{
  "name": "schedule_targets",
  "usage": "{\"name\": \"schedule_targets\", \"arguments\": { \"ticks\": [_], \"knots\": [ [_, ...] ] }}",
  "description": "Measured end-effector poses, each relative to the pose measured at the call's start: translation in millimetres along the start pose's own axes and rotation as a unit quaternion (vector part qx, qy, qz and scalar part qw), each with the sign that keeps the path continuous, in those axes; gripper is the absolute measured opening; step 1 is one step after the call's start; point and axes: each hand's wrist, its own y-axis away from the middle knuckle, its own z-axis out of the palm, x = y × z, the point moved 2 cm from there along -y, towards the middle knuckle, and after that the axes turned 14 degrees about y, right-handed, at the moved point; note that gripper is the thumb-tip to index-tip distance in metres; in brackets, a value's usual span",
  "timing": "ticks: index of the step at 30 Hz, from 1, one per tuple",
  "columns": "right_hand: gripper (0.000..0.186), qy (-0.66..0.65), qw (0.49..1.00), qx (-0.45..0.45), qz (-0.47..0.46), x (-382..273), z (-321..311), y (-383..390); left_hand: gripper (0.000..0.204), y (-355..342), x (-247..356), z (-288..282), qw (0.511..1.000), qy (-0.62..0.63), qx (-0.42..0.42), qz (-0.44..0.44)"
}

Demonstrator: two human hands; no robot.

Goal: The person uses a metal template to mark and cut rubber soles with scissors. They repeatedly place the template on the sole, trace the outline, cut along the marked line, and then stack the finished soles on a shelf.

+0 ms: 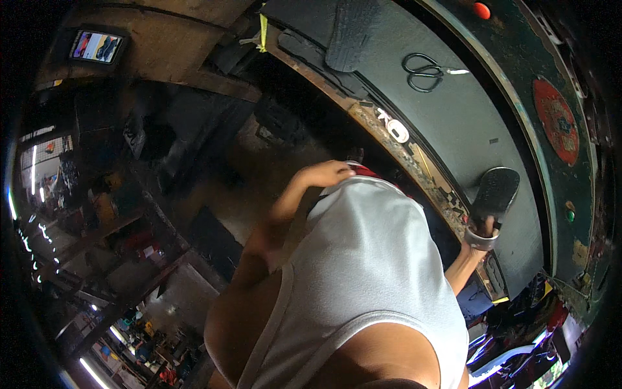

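Note:
My left hand is at my waist, its fingers curled at the hem of my white tank top, near red cloth; what they grip is unclear. My right hand grips a dark sole-shaped piece with a grey band at its lower end, over the grey worktop. Farther along the worktop lie black-handled scissors and dark flat pieces. A small white object sits on the worn front ledge.
A dark green machine frame with red and green buttons borders the worktop on the right. A screen is at the upper left, with yellow tape by the worktop's far end. A cluttered workshop with lit tubes spreads along the left.

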Motion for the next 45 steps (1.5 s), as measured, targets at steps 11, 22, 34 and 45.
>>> {"name": "schedule_targets", "arguments": {
  "ticks": [11, 22, 34, 45],
  "knots": [
    [0.058, 0.454, 0.863, -0.036, -0.217, -73.4, 81.7, 62.9, 0.054, -43.4, 263.4, 126.7, 0.958, -0.06, -0.091, 0.265],
    [0.039, 0.092, 0.977, 0.187, 0.033, -71.4, -77.0, 6.5, 0.049, -116.9, 195.8, 27.8, 0.97, 0.017, 0.077, 0.229],
    [0.056, 0.71, 0.662, 0.222, 0.093, -76.5, -85.7, -62.3, 0.084, -111.7, 186.6, -114.4, 0.783, -0.321, 0.532, 0.03],
    [0.054, 0.707, 0.674, 0.209, -0.045, -78.4, -61.0, -42.2, 0.068, -103.8, 210.2, 89.2, 0.871, -0.337, 0.204, 0.293]
  ]
}}
